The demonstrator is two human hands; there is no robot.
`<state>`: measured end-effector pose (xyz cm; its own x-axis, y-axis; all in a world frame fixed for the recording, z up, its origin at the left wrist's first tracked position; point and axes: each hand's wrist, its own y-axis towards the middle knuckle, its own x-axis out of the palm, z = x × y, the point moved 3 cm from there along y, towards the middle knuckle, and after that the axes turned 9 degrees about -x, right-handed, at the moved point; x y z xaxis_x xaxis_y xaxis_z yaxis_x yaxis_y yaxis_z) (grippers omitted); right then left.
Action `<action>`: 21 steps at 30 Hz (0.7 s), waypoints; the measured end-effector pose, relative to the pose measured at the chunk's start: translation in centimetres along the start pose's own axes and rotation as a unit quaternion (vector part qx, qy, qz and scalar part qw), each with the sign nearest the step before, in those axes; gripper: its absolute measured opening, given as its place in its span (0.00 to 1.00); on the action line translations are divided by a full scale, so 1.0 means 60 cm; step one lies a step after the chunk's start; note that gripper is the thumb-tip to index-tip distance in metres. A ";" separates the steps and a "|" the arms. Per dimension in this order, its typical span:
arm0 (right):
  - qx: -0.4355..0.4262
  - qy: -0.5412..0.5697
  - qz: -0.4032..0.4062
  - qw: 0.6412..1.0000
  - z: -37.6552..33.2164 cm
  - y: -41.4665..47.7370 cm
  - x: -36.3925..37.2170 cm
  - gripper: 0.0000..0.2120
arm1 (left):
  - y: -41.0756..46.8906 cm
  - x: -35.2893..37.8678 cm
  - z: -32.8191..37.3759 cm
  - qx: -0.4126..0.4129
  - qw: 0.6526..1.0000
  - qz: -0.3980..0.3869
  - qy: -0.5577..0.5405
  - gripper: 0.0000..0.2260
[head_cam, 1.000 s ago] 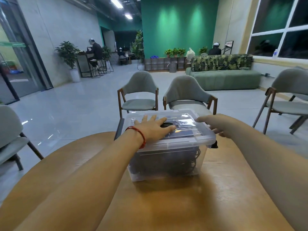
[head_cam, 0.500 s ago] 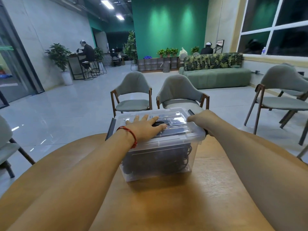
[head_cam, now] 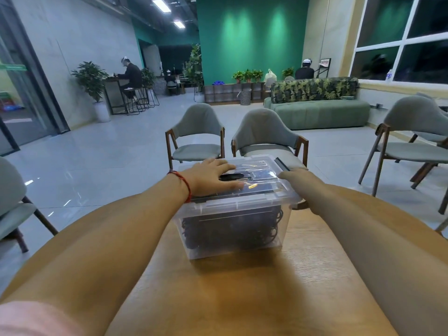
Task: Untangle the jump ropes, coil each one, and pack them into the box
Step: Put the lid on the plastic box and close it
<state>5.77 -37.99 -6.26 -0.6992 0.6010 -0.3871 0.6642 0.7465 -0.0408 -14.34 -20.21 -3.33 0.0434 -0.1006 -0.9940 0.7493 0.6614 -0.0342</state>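
A clear plastic box (head_cam: 218, 209) stands on the round wooden table (head_cam: 242, 299) with its lid (head_cam: 261, 166) on. Dark coiled jump ropes (head_cam: 230, 229) show through its walls. My left hand (head_cam: 208, 175) lies flat on the lid with its fingers spread, next to a black handle (head_cam: 231, 177) in the lid's middle. My right hand (head_cam: 293, 177) is at the box's right end, just below a dark latch (head_cam: 282, 163) that sticks up there. Its fingers are hidden behind the lid's edge.
Two grey chairs (head_cam: 264, 132) stand just beyond the table, with more chairs at the far right (head_cam: 412, 132) and the left edge. A green sofa (head_cam: 320, 112) and two seated people are farther back across the tiled floor.
My right hand has moved from below the lid's right end up to its rim, and the dark latch there now points upward. My left hand stays on the lid.
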 end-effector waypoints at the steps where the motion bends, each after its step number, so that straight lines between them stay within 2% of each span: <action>1: -0.007 0.064 0.025 0.998 0.015 -0.018 0.006 0.18 | -0.004 0.001 -0.004 0.015 1.000 -0.011 -0.007 0.37; 4: -0.020 0.172 0.147 0.974 0.061 -0.071 0.031 0.32 | -0.008 0.006 -0.012 0.010 0.999 -0.031 -0.021 0.34; 6: 0.004 0.201 0.201 0.959 0.084 -0.096 0.059 0.34 | -0.012 0.006 -0.009 -0.001 0.999 -0.030 -0.025 0.35; 7: 0.022 0.231 0.197 0.952 0.088 -0.105 0.078 0.34 | -0.015 0.006 -0.009 -0.008 0.999 -0.025 -0.027 0.36; 9: 0.034 0.282 0.136 0.949 0.081 -0.114 0.120 0.37 | -0.025 0.002 -0.006 -0.034 0.999 -0.009 -0.030 0.38; 13: -0.032 0.255 0.012 0.966 0.051 -0.106 0.196 0.42 | -0.045 -0.005 -0.005 -0.148 0.989 0.010 -0.009 0.52; 15: -0.032 0.265 -0.057 0.962 0.028 -0.099 0.223 0.32 | -0.057 -0.009 -0.016 -0.229 0.973 0.033 0.025 0.57; 17: -0.008 0.252 -0.112 0.961 -0.006 -0.100 0.242 0.17 | -0.074 -0.007 -0.039 -0.292 0.954 0.046 0.042 0.57; 18: 0.008 0.240 -0.129 0.962 -0.019 -0.096 0.252 0.14 | -0.081 -0.004 -0.053 -0.310 0.949 0.054 0.040 0.57; 21: 0.032 0.228 -0.177 0.957 -0.051 -0.077 0.295 0.20 | -0.100 0.004 -0.101 -0.337 0.939 0.065 0.008 0.55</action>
<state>-10.48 -29.94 -10.10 -0.9164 0.3866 0.1038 0.3688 0.9163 -0.1563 -22.82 -19.67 -4.01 0.0914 0.0211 -0.9956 0.1492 0.9882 0.0346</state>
